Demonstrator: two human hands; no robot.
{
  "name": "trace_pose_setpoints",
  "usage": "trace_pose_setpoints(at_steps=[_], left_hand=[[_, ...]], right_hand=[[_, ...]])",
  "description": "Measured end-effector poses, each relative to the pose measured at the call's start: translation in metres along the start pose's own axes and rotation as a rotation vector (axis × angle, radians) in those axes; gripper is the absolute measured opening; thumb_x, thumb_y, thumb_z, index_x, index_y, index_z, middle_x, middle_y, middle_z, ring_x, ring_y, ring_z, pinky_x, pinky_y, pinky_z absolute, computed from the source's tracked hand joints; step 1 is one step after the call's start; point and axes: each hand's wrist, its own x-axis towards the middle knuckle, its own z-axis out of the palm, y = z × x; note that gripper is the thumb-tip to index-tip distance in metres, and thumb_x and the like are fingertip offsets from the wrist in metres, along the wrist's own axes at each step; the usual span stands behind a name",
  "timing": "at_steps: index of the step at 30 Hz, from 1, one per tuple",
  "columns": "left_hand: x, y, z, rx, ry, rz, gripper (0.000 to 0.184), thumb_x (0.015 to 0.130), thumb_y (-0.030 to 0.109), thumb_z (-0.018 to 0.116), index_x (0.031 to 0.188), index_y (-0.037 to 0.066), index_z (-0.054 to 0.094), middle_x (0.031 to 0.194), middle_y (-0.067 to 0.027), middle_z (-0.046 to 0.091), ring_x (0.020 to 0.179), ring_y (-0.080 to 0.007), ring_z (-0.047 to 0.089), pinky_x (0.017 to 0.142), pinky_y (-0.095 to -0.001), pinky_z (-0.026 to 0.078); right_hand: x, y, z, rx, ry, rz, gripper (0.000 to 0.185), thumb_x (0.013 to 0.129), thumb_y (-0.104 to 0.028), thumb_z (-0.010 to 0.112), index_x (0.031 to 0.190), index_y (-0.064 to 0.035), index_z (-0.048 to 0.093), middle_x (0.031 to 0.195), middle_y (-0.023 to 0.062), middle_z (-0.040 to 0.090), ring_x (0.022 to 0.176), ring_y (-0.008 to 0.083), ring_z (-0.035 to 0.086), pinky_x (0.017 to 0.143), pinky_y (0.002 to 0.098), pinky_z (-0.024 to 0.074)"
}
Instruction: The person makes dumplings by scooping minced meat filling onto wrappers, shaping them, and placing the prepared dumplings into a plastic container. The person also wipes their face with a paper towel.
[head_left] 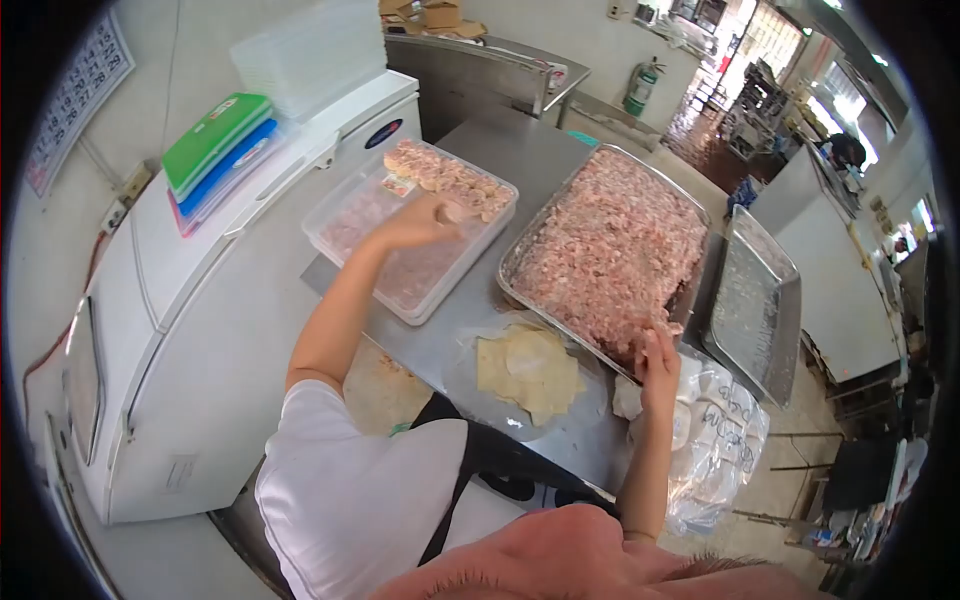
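My left hand (422, 222) reaches over a clear plastic tub (428, 292), its fingers curled together beside the filled dumplings (455, 178) packed along the far side. What those fingers hold, if anything, is too small to make out. A deep metal tray (512, 285) of pink minced meat (620, 240) stands to the right of the tub. At its near right corner my right hand (657, 362) is closed on some of the minced meat. Between the two containers, nearer to me, a stack of pale yellow dough wrappers (525, 375) lies on plastic film.
Clear bags of white packs (715, 430) sit at the table's right edge. A second metal tray (750, 300) is tilted beside the meat tray. A white chest freezer (230, 320) flanks the left, with green and blue lids (218, 140) on top.
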Motion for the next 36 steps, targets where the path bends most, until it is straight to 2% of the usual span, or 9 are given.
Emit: trace_pose_setpoints(at_steps=[3, 6, 11, 14, 17, 23, 26, 32, 36], left_hand=[[-0.006, -0.05, -0.035, 0.143, 0.122, -0.2, 0.047, 0.072, 0.019, 0.074, 0.115, 0.006, 0.059, 0.098, -0.0103, 0.064, 0.089, -0.0202, 0.06, 0.078, -0.033, 0.048], [-0.01, -0.071, -0.037, 0.568, 0.353, -0.031, 0.056, 0.072, 0.02, 0.075, 0.123, 0.006, 0.055, 0.095, -0.0136, 0.064, 0.083, -0.0249, 0.063, 0.073, -0.0355, 0.05], [-0.007, 0.008, 0.003, 0.259, 0.134, -0.094, 0.071, 0.077, 0.022, 0.072, 0.139, 0.01, 0.039, 0.11, -0.0187, 0.063, 0.092, -0.0358, 0.064, 0.078, -0.0409, 0.051], [0.011, 0.008, 0.029, 0.382, 0.121, -0.104, 0.082, 0.077, 0.016, 0.074, 0.146, 0.014, 0.03, 0.102, -0.0212, 0.065, 0.091, -0.0334, 0.064, 0.079, -0.0395, 0.05], [0.025, -0.005, 0.046, 0.427, 0.097, 0.008, 0.074, 0.08, 0.016, 0.069, 0.143, 0.008, 0.032, 0.118, -0.0241, 0.059, 0.1, -0.0399, 0.06, 0.083, -0.046, 0.05], [0.033, 0.004, 0.052, 0.421, 0.033, 0.038, 0.069, 0.081, 0.01, 0.066, 0.142, 0.007, 0.034, 0.126, -0.0248, 0.055, 0.111, -0.0404, 0.055, 0.095, -0.0451, 0.046], [0.041, -0.012, 0.061, 0.435, 0.121, 0.19, 0.069, 0.082, 0.008, 0.064, 0.143, 0.009, 0.033, 0.123, -0.024, 0.057, 0.111, -0.0404, 0.056, 0.096, -0.0444, 0.045], [0.028, 0.005, 0.032, 0.118, -0.079, 0.002, 0.072, 0.08, -0.002, 0.053, 0.147, 0.013, 0.031, 0.109, -0.0243, 0.061, 0.103, -0.0391, 0.059, 0.091, -0.0417, 0.046], [0.045, -0.025, 0.034, 0.158, 0.007, 0.091, 0.072, 0.078, -0.006, 0.047, 0.146, 0.011, 0.031, 0.105, -0.0236, 0.062, 0.098, -0.0386, 0.06, 0.089, -0.0421, 0.047]], right_hand=[[-0.004, -0.011, -0.002, 0.098, -0.022, 0.019, 0.029, 0.1, -0.025, 0.05, 0.117, -0.0043, 0.061, 0.065, -0.0044, 0.046, 0.05, 0.0019, 0.035, 0.043, 0.0171, 0.0241], [-0.002, -0.008, -0.008, 0.152, -0.038, 0.03, 0.031, 0.1, -0.026, 0.051, 0.118, -0.0022, 0.06, 0.066, -0.0041, 0.046, 0.05, 0.0027, 0.035, 0.042, 0.0176, 0.0247], [-0.003, -0.004, -0.005, 0.123, -0.021, -0.015, 0.032, 0.1, -0.026, 0.051, 0.119, -0.0019, 0.059, 0.063, -0.0031, 0.045, 0.046, 0.0026, 0.032, 0.04, 0.0174, 0.0236], [-0.004, -0.004, -0.007, 0.117, -0.026, -0.013, 0.033, 0.099, -0.027, 0.051, 0.12, -0.0012, 0.058, 0.063, -0.0026, 0.045, 0.046, 0.0029, 0.032, 0.04, 0.0173, 0.0234], [-0.004, -0.002, -0.008, 0.125, -0.039, -0.028, 0.034, 0.1, -0.027, 0.051, 0.12, -0.0007, 0.058, 0.063, -0.0022, 0.045, 0.046, 0.0032, 0.032, 0.04, 0.0172, 0.0233], [-0.004, -0.002, -0.008, 0.171, -0.018, 0.006, 0.033, 0.099, -0.026, 0.051, 0.119, -0.0003, 0.058, 0.063, -0.0022, 0.045, 0.046, 0.0033, 0.032, 0.04, 0.017, 0.0236], [-0.005, -0.005, -0.008, 0.182, -0.042, 0.015, 0.033, 0.099, -0.026, 0.052, 0.119, -0.0004, 0.057, 0.064, -0.0027, 0.045, 0.046, 0.0028, 0.033, 0.041, 0.0168, 0.0241], [-0.003, -0.004, -0.007, 0.057, -0.039, -0.064, 0.032, 0.099, -0.023, 0.052, 0.12, -0.0006, 0.057, 0.065, -0.0047, 0.044, 0.047, 0.0017, 0.033, 0.041, 0.017, 0.0243], [0.003, -0.009, -0.003, 0.028, -0.082, 0.003, 0.029, 0.098, -0.018, 0.053, 0.121, -0.001, 0.057, 0.067, -0.0057, 0.044, 0.048, 0.0003, 0.034, 0.041, 0.0163, 0.0228]])
